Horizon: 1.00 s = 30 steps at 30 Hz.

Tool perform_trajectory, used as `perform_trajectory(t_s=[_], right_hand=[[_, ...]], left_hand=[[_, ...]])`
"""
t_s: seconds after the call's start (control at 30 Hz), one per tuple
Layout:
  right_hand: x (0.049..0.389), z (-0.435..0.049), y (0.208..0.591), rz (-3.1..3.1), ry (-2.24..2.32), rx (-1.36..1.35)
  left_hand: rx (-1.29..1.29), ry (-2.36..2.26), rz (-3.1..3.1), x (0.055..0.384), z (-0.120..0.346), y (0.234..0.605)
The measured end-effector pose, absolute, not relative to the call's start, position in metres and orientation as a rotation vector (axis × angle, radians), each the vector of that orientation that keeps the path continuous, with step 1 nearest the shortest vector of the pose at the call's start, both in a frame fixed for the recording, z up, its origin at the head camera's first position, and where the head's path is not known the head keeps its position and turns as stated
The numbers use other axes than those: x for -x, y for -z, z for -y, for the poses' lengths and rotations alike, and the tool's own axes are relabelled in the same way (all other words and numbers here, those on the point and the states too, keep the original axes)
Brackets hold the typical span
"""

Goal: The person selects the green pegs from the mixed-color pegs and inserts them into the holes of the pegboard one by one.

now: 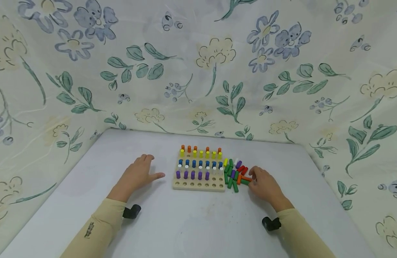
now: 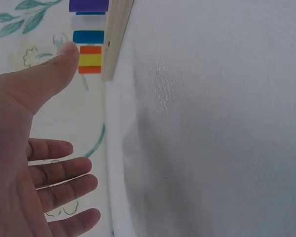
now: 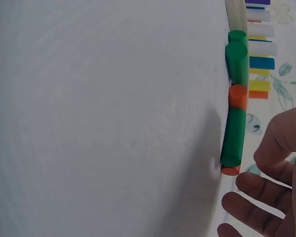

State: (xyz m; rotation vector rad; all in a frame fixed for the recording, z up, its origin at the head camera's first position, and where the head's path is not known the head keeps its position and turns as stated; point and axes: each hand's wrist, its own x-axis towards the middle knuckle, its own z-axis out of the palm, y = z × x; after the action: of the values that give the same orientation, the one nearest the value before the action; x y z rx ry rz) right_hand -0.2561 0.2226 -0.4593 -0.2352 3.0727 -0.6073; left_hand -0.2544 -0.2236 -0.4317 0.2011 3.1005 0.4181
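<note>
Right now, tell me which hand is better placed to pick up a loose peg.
Probably the right hand: it is beside the loose pegs, while the pegboard separates them from the left hand.

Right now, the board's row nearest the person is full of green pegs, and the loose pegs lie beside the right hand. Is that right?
Not quite: the head view shows the nearest row empty. The loose pegs do lie beside the right hand.

An open stretch of white tabletop [image 1: 198, 222] runs along the near side of the pegboard [image 1: 196, 187], and a gap separates its left edge from the left hand [image 1: 138, 175]; standing pegs [image 1: 192, 175] block a low pass over most of it, and loose pegs [image 1: 236, 175] crowd the way from its right edge to the right hand [image 1: 264, 184]
</note>
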Motion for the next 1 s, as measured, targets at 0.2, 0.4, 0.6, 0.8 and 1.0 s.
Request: perform_trajectory(t_s=[0.2, 0.4, 0.6, 0.8, 1.0], right_hand=[[0.256, -0.224, 0.461, -3.050, 0.601, 0.245], [0.256, -0.225, 0.462, -3.042, 0.579, 0.262], [0.256, -0.226, 0.464, -3.039, 0.581, 0.288], [0.254, -0.227, 0.466, -3.067, 0.575, 0.299], [0.252, -0.228, 0.467, -3.097, 0.578, 0.313]], left_hand=[[-0.223, -0.463, -3.070, 0.254, 0.221, 0.435], [-0.263, -0.525, -3.037, 0.253, 0.215, 0.437], [-0.302, -0.552, -2.990, 0.252, 0.210, 0.438], [-0.340, -0.575, -2.959, 0.252, 0.206, 0.441], [-0.355, -0.599, -2.940, 0.251, 0.201, 0.442]])
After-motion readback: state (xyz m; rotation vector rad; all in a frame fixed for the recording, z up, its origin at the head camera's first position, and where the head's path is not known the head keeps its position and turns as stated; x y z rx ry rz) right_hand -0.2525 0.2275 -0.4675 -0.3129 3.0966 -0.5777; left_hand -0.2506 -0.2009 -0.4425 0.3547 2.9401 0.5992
